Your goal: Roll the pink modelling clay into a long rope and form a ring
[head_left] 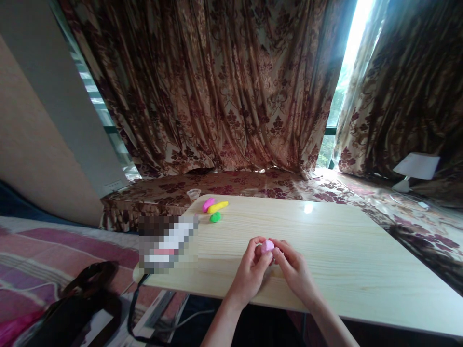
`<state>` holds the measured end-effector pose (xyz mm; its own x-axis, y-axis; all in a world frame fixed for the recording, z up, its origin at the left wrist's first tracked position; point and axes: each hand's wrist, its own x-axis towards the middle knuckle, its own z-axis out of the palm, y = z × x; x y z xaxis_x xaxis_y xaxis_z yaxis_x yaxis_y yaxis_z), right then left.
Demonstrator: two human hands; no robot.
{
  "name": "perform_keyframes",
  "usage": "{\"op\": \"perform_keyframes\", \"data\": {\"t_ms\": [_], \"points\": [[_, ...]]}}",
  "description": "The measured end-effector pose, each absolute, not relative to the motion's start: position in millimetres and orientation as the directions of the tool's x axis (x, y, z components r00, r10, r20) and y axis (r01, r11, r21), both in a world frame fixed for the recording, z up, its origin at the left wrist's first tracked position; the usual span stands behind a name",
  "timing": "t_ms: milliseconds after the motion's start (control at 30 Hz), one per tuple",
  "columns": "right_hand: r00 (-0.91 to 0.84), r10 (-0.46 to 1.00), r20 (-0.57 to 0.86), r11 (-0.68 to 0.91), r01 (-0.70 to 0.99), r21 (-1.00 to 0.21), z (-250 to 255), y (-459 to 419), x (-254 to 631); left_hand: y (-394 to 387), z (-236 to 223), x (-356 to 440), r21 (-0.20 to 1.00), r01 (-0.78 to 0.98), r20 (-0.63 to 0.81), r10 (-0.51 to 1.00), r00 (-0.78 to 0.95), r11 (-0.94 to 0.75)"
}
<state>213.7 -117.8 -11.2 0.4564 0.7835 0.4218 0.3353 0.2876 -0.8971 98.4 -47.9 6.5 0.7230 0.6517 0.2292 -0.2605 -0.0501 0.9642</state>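
A small light-pink lump of modelling clay is pinched between the fingertips of both hands, just above the near middle of the table. My left hand curls round its left side, thumb pressed to the front. From the right, the thumb and fingers of my right hand close on it too. Farther off, toward the table's back left corner, lie a bright pink piece of clay, a yellow clay roll and a green clay lump.
The pale wooden table has a blurred-out flat object with a black strap at its left edge. A clear plastic cup stands behind the table. On the cloth-covered ledge at right is a white lamp. A striped bed lies left.
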Motion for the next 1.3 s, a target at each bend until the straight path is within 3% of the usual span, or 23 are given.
{"op": "perform_keyframes", "data": {"t_ms": [200, 467, 733, 1300], "points": [[0.494, 0.778, 0.388, 0.25, 0.322, -0.913, -13, -118, 217, -45, 2, 100, 0.964, -0.213, 0.266, 0.651, 0.711, -0.161], [0.55, 0.759, 0.35, 0.195, 0.321, -0.927, -12, -118, 218, -43, 2, 98, 0.965, -0.197, 0.261, 0.652, 0.712, -0.172], [0.485, 0.788, 0.378, 0.259, 0.295, -0.92, -3, -119, 205, -44, 4, 99, 0.969, -0.193, 0.246, 0.644, 0.724, -0.153], [0.582, 0.703, 0.409, 0.321, 0.253, -0.913, -15, -117, 215, -42, 3, 102, 0.961, -0.246, 0.266, 0.663, 0.7, -0.126]]}}
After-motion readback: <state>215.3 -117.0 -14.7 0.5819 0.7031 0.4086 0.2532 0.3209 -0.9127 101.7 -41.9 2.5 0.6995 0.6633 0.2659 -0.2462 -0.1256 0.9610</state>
